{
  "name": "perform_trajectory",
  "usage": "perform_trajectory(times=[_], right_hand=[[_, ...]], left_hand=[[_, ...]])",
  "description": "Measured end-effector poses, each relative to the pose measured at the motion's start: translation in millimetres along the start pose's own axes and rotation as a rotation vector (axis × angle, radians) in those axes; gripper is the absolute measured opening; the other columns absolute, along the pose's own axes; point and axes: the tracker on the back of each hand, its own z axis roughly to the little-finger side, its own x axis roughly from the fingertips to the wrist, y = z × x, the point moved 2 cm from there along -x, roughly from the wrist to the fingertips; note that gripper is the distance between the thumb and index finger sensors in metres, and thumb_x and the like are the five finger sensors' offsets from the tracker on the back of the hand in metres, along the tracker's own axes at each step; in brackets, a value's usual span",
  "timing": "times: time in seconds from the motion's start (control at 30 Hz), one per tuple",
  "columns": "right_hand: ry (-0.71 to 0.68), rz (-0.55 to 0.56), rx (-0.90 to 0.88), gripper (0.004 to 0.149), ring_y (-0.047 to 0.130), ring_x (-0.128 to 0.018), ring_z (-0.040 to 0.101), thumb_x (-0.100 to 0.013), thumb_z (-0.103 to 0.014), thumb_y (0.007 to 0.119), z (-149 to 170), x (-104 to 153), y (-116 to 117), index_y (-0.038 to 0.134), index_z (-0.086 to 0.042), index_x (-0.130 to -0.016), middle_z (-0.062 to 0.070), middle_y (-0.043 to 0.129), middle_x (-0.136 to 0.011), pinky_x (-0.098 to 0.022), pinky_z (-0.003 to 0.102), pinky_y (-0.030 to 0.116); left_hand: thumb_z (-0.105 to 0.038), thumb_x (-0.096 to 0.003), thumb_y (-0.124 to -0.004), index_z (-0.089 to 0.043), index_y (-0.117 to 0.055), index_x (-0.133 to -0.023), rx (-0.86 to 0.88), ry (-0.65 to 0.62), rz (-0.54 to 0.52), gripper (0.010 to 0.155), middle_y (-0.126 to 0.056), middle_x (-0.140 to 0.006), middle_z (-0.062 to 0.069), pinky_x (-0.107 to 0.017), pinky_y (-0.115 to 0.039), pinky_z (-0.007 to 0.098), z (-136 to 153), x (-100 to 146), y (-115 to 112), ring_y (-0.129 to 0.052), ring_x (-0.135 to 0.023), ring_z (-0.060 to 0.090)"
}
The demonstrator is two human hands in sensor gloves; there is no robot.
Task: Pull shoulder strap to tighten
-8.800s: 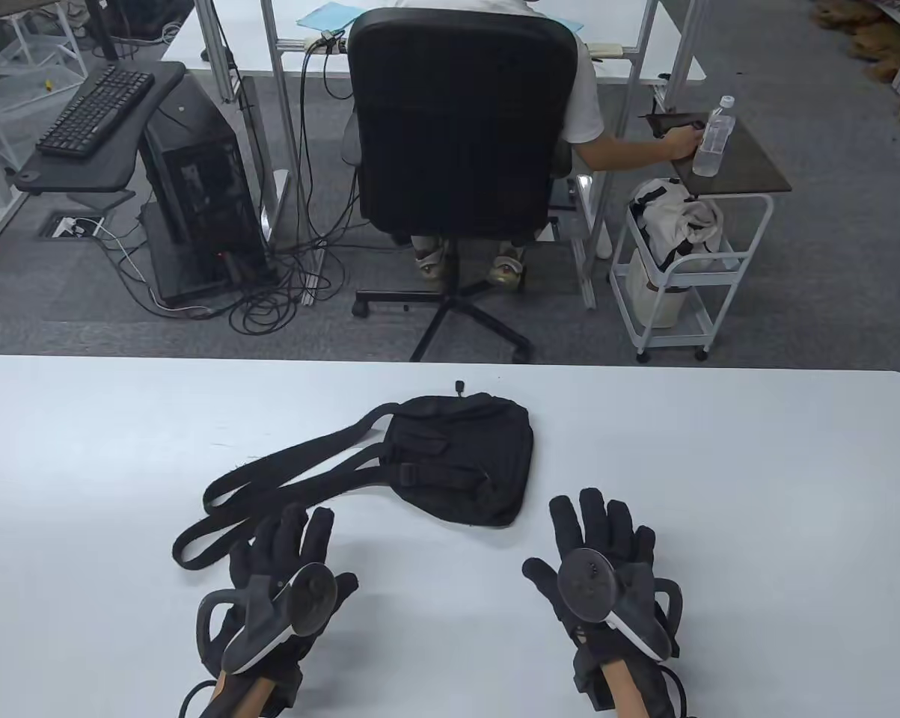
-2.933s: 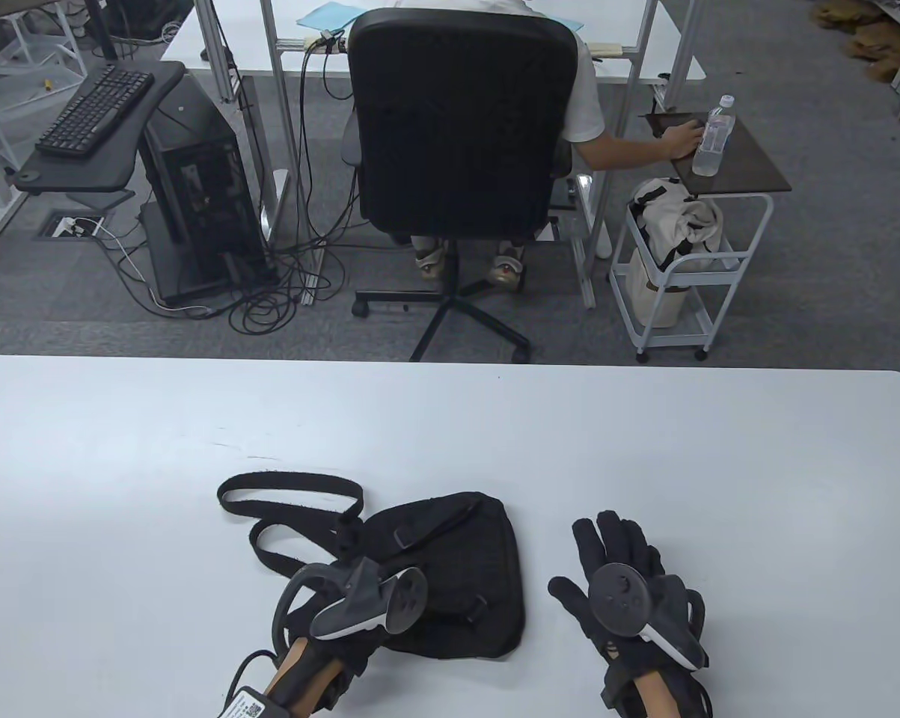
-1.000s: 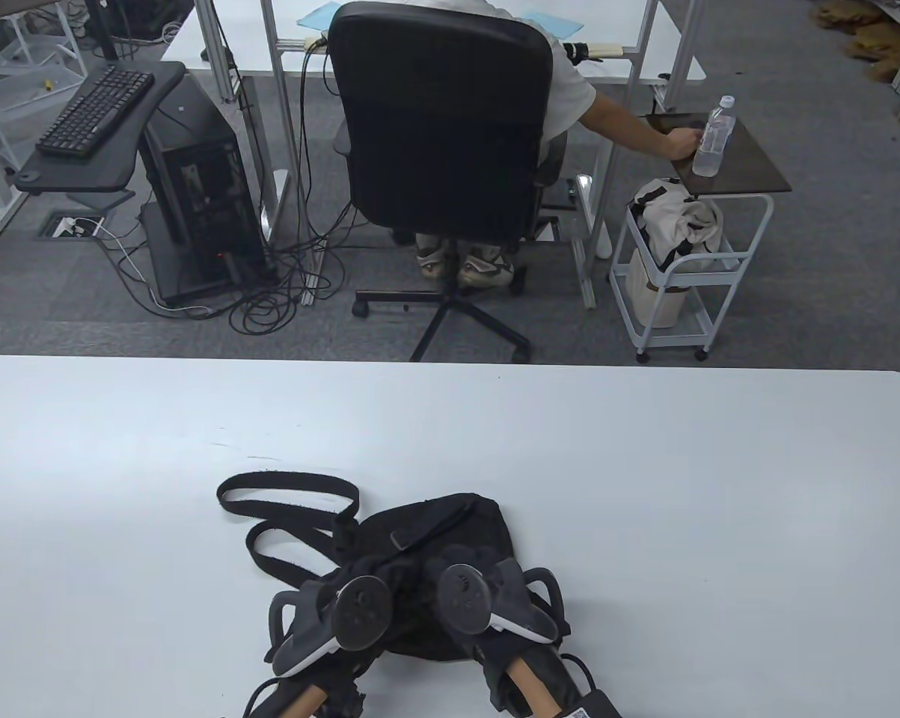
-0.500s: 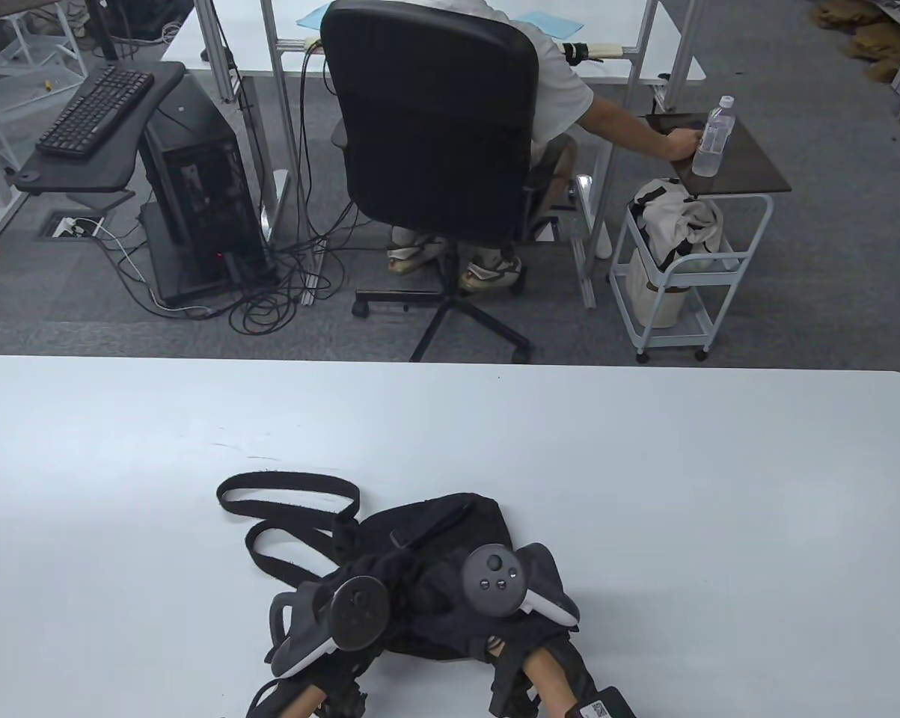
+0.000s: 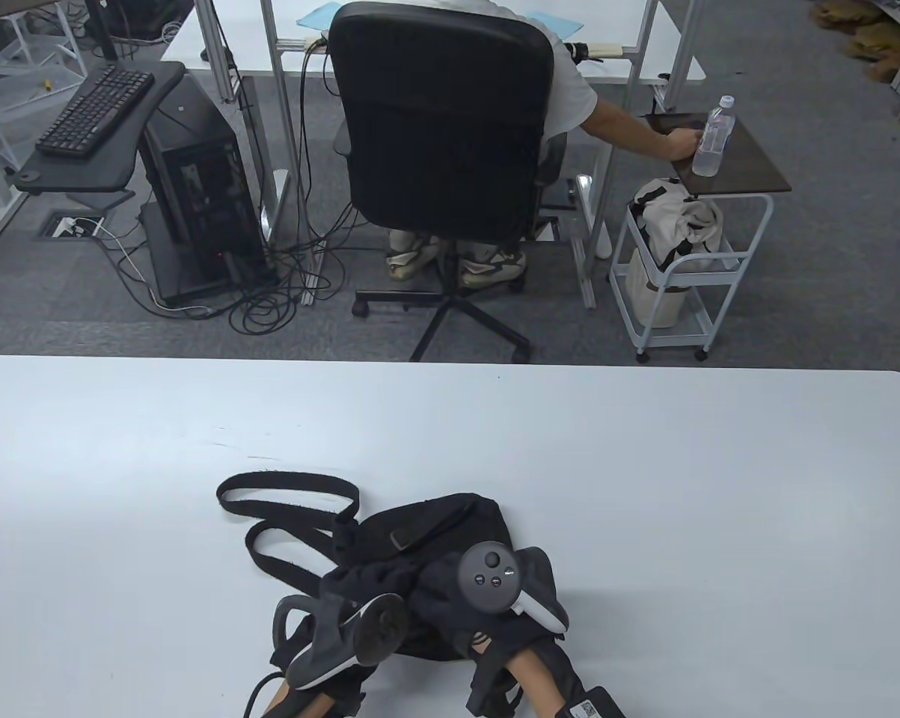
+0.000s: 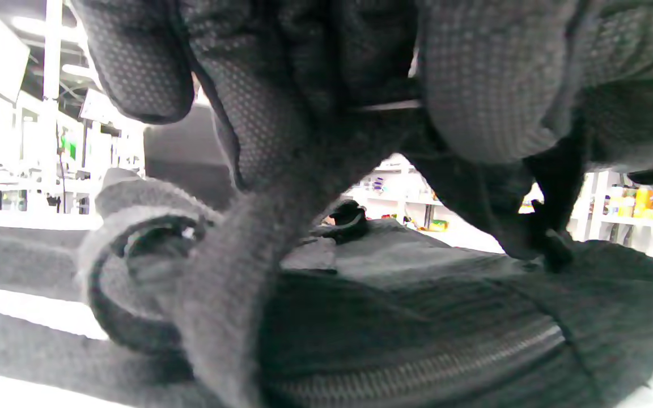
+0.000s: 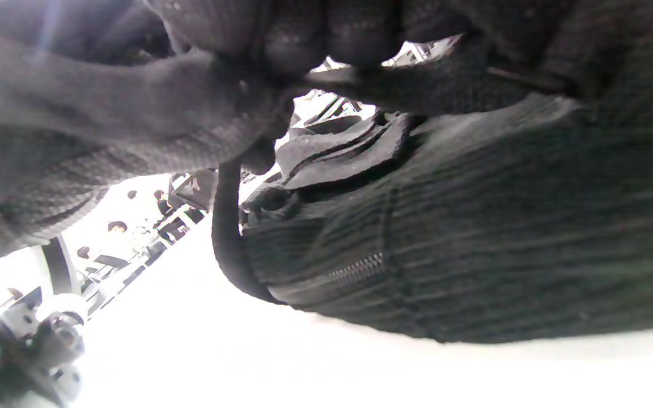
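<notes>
A small black bag (image 5: 450,520) lies near the table's front edge, with its long shoulder strap (image 5: 285,486) looped out to the left. Both gloved hands lie on the bag's near half, close together. My left hand (image 5: 356,580) grips a length of strap webbing (image 6: 236,266) that rises into its closed fingers (image 6: 474,85). My right hand (image 5: 446,591) pinches a dark strap piece (image 7: 428,85) just above the bag's fabric (image 7: 474,238). The trackers hide the fingertips in the table view.
The white table (image 5: 681,479) stretches wide on all sides of the bag. Beyond its far edge a person sits in a black office chair (image 5: 442,127), with a white cart (image 5: 689,262) to the right.
My left hand has rolled and drawn a little toward the near edge, tipping its tracker. The right hand has shifted slightly left. The bag and the strap loops have stayed in place.
</notes>
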Motion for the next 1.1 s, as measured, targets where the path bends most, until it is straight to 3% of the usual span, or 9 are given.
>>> perform_trajectory(times=[0.27,0.37,0.47,0.53,0.63,0.7,0.77,0.87,1.1], right_hand=[[-0.040,0.064,-0.051,0.033,0.071,-0.071,0.037,-0.053,-0.041,0.072,4,9,-19,0.088,-0.019,-0.070,0.008,0.080,-0.079,-0.063,0.062,0.059],[0.002,0.157,-0.047,0.033,0.072,-0.071,0.036,-0.052,-0.042,0.073,30,22,-43,0.089,-0.019,-0.069,0.006,0.080,-0.079,-0.063,0.061,0.060],[0.017,0.040,-0.137,0.033,0.066,-0.075,0.040,-0.052,-0.044,0.074,47,28,-38,0.089,-0.022,-0.072,0.010,0.074,-0.087,-0.065,0.065,0.054],[0.037,0.082,-0.056,0.048,0.066,-0.078,0.042,-0.049,-0.051,0.072,43,28,-39,0.082,-0.019,-0.083,0.012,0.069,-0.095,-0.065,0.065,0.055],[0.000,0.156,-0.073,0.069,0.062,-0.084,0.044,-0.048,-0.059,0.066,21,24,-42,0.068,-0.015,-0.101,0.016,0.061,-0.104,-0.065,0.066,0.054],[-0.012,0.118,-0.062,0.074,0.059,-0.086,0.045,-0.048,-0.060,0.065,4,15,-31,0.063,-0.014,-0.106,0.017,0.058,-0.107,-0.066,0.067,0.052],[0.003,0.062,0.025,0.070,0.061,-0.085,0.045,-0.048,-0.060,0.065,-4,6,-16,0.066,-0.016,-0.102,0.016,0.061,-0.104,-0.066,0.066,0.053],[-0.002,0.057,0.006,0.041,0.074,-0.070,0.038,-0.050,-0.050,0.068,-10,2,-7,0.082,-0.020,-0.074,0.008,0.080,-0.080,-0.063,0.062,0.060],[-0.042,0.073,0.011,0.034,0.073,-0.067,0.038,-0.052,-0.042,0.071,-7,8,-20,0.086,-0.016,-0.069,0.010,0.081,-0.075,-0.062,0.061,0.060]], left_hand=[[-0.055,-0.0414,-0.092,-0.031,-0.085,-0.094,0.232,-0.032,-0.043,0.058,-0.094,-0.094,-0.007,-0.070,-0.080,0.054,21,2,11,-0.106,-0.081,0.015],[-0.057,-0.0415,-0.090,-0.033,-0.085,-0.094,0.141,0.007,-0.114,0.058,-0.095,-0.093,-0.009,-0.070,-0.081,0.053,44,5,15,-0.107,-0.080,0.011],[-0.054,-0.0424,-0.091,-0.029,-0.085,-0.095,0.297,-0.033,-0.083,0.059,-0.094,-0.094,-0.004,-0.070,-0.078,0.055,42,6,11,-0.105,-0.081,0.016],[-0.056,-0.0424,-0.089,-0.032,-0.082,-0.096,0.148,-0.024,-0.099,0.059,-0.093,-0.095,-0.007,-0.072,-0.078,0.053,34,6,11,-0.104,-0.082,0.014],[-0.055,-0.0425,-0.089,-0.031,-0.081,-0.097,0.158,-0.046,-0.102,0.060,-0.092,-0.095,-0.006,-0.071,-0.078,0.053,27,6,11,-0.104,-0.082,0.015],[-0.055,-0.0423,-0.089,-0.031,-0.079,-0.099,0.158,-0.041,-0.118,0.063,-0.092,-0.095,-0.007,-0.071,-0.078,0.052,25,7,13,-0.104,-0.082,0.012],[-0.055,-0.0417,-0.090,-0.029,-0.074,-0.103,0.162,-0.033,-0.138,0.069,-0.093,-0.094,-0.007,-0.071,-0.079,0.051,24,7,14,-0.105,-0.081,0.012],[-0.055,-0.0407,-0.092,-0.030,-0.078,-0.099,0.088,-0.026,-0.131,0.065,-0.094,-0.094,-0.007,-0.070,-0.080,0.050,22,7,12,-0.106,-0.081,0.012],[-0.055,-0.0420,-0.089,-0.031,-0.083,-0.096,0.168,-0.054,-0.125,0.059,-0.094,-0.095,-0.007,-0.070,-0.081,0.052,21,6,14,-0.107,-0.082,0.013]])
